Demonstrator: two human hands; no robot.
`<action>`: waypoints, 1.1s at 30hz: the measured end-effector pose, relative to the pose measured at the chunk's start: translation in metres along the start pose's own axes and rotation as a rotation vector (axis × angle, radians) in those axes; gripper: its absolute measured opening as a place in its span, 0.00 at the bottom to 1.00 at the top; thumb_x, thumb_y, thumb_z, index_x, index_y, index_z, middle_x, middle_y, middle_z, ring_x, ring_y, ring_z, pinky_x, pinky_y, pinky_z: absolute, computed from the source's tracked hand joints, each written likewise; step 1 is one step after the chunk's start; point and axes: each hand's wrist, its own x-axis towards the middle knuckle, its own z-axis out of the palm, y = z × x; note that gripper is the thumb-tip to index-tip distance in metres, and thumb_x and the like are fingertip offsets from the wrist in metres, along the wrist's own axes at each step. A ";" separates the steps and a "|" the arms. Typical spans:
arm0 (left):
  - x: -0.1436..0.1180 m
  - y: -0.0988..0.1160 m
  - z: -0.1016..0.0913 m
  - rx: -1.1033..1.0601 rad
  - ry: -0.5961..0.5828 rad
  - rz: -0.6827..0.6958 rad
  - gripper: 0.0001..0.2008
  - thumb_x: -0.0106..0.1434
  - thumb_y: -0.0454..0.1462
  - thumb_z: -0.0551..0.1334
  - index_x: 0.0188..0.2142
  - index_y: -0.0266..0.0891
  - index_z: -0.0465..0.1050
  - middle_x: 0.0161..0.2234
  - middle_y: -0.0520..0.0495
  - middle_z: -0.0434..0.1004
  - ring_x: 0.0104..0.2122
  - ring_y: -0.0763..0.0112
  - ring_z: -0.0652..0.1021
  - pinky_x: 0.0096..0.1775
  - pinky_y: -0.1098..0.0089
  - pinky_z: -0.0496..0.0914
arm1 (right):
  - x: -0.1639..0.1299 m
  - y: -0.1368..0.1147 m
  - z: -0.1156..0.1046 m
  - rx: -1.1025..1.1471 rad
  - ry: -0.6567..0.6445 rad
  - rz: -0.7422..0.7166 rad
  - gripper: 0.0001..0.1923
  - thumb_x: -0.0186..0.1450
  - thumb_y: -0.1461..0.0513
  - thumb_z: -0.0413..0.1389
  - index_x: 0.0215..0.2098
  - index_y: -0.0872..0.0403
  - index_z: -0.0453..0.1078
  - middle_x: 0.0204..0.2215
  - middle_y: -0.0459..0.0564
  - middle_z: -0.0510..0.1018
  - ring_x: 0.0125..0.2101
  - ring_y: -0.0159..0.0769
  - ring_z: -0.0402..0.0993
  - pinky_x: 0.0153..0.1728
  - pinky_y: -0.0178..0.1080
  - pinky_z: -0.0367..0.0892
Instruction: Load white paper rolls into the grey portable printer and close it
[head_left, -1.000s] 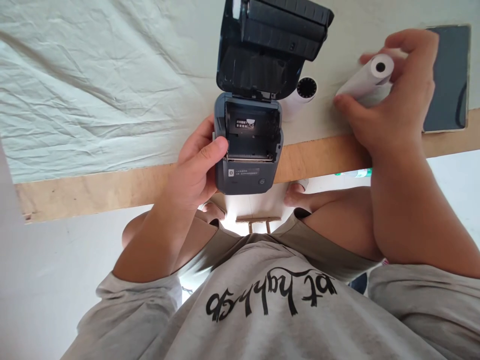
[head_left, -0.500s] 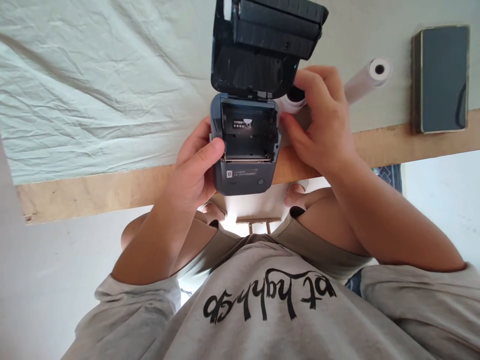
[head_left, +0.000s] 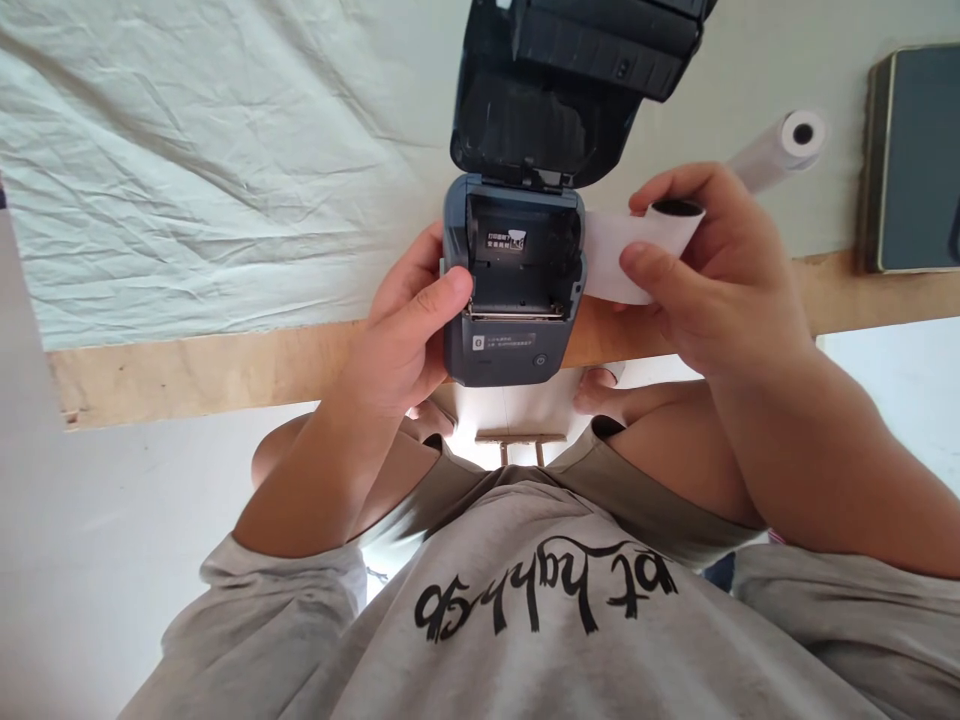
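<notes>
A creased pale cloth covers the table, leaving its wooden front edge bare. Across the grey shirt runs black script, upside down in this view and not surely readable. The printer is held at the table's front edge, its near end jutting past it; its long axis runs away from the person, bay facing up, with the black lid swung open at the far end. The left hand comes from the lower left and grips the printer's left side, thumb over the bay's rim, fingers beneath. The right hand reaches in from the lower right, thumb in front and fingers behind, pinching a white roll just right of the printer; its dark core opens upward, and paper spreads leftward to the printer's edge. A dark slab lies at far right. A second roll slants behind the right hand, open end to the upper right. Inside the bay, a label bears tiny Chinese characters; the near panel shows a Bluetooth-like mark and a power button.
</notes>
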 end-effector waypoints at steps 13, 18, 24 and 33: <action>0.008 -0.010 -0.007 -0.054 -0.151 0.094 0.17 0.65 0.45 0.59 0.48 0.38 0.72 0.42 0.48 0.80 0.37 0.70 0.82 0.33 0.71 0.79 | -0.006 -0.028 -0.002 0.446 0.071 0.409 0.11 0.60 0.60 0.59 0.42 0.48 0.71 0.30 0.44 0.68 0.28 0.28 0.67 0.23 0.32 0.68; 0.008 -0.011 -0.008 -0.054 -0.129 0.061 0.17 0.63 0.46 0.61 0.48 0.39 0.72 0.40 0.48 0.80 0.35 0.68 0.82 0.30 0.71 0.78 | -0.009 -0.031 -0.001 0.359 0.013 0.267 0.16 0.57 0.56 0.65 0.42 0.46 0.69 0.30 0.41 0.68 0.25 0.25 0.66 0.23 0.30 0.66; 0.009 -0.011 -0.008 -0.044 -0.117 0.086 0.18 0.63 0.47 0.61 0.47 0.38 0.72 0.40 0.47 0.79 0.36 0.68 0.82 0.31 0.71 0.78 | -0.005 -0.025 -0.001 0.456 0.039 0.374 0.21 0.56 0.55 0.65 0.46 0.45 0.68 0.29 0.42 0.71 0.28 0.30 0.71 0.24 0.34 0.71; 0.007 -0.008 -0.007 -0.021 -0.107 0.074 0.16 0.63 0.47 0.62 0.46 0.40 0.74 0.40 0.50 0.80 0.37 0.70 0.82 0.34 0.72 0.78 | -0.009 -0.028 0.006 0.334 0.073 0.325 0.13 0.60 0.60 0.62 0.40 0.46 0.65 0.27 0.40 0.70 0.26 0.25 0.66 0.22 0.30 0.62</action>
